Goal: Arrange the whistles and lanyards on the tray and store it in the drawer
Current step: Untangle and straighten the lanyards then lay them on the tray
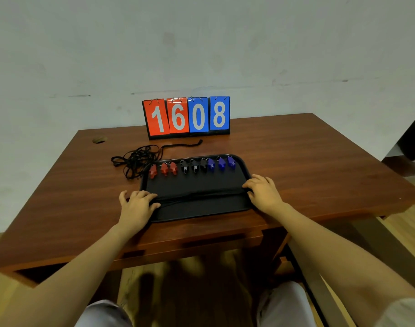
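Note:
A black tray (197, 208) lies on the wooden table. Along its far edge stands a row of whistles: three red whistles (164, 169), three black whistles (194, 166) and three blue whistles (221, 164). One black lanyard (197, 194) is stretched straight across the tray's middle. My left hand (137, 204) holds the lanyard's left end at the tray's left rim. My right hand (264, 191) holds its right end at the right rim. A tangle of black lanyards (138, 159) lies on the table left of the tray.
A flip scoreboard (187, 116) reading 1608 stands behind the tray near the wall. The table (308, 166) has a drawer front (201, 244) under its near edge. A cable hole (99, 139) is at the far left corner.

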`<state>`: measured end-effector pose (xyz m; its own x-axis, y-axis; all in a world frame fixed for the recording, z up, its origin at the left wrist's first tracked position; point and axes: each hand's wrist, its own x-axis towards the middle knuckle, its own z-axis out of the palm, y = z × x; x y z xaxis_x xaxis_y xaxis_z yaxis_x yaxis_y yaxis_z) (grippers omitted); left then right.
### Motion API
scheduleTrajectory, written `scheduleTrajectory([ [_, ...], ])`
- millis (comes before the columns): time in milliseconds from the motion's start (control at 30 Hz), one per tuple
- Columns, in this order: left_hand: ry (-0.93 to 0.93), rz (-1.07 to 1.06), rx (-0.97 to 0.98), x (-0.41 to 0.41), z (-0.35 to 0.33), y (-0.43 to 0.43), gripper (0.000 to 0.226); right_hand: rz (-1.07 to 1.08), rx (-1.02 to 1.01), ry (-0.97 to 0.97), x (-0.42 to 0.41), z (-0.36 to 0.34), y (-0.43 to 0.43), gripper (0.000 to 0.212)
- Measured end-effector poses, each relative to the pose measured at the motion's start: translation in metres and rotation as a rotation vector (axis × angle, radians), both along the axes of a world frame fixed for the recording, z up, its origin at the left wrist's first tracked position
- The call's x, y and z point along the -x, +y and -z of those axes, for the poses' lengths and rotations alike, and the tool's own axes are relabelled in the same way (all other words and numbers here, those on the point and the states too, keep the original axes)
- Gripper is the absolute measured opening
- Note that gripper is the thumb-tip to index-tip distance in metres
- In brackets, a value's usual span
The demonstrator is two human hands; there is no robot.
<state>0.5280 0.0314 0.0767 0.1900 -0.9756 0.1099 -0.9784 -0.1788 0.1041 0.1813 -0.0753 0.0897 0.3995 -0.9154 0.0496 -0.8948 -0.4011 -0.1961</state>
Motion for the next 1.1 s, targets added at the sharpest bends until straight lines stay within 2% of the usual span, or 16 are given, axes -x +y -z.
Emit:
scheduleTrajectory([
  [333,0.022,0.013,0.039,-0.001,0.004,0.003,0.035,0.042,-0.043,-0.058,0.001,-0.002,0.009,0.037],
  [500,0.048,0.038,0.12,0.009,-0.003,-0.003,0.04,-0.088,0.049,-0.03,-0.019,-0.014,0.011,0.034],
  [667,0.09,0.068,0.176,0.014,-0.02,-0.023,0.037,-0.228,0.075,-0.052,-0.072,-0.025,0.004,0.036],
  [833,0.135,-0.009,0.131,-0.013,-0.039,-0.052,0.035,-0.33,0.099,-0.114,-0.142,-0.038,-0.016,0.035],
  [1100,0.222,-0.192,-0.002,-0.096,-0.05,-0.092,0.036,-0.384,-0.067,-0.113,-0.262,-0.051,-0.068,0.039],
])
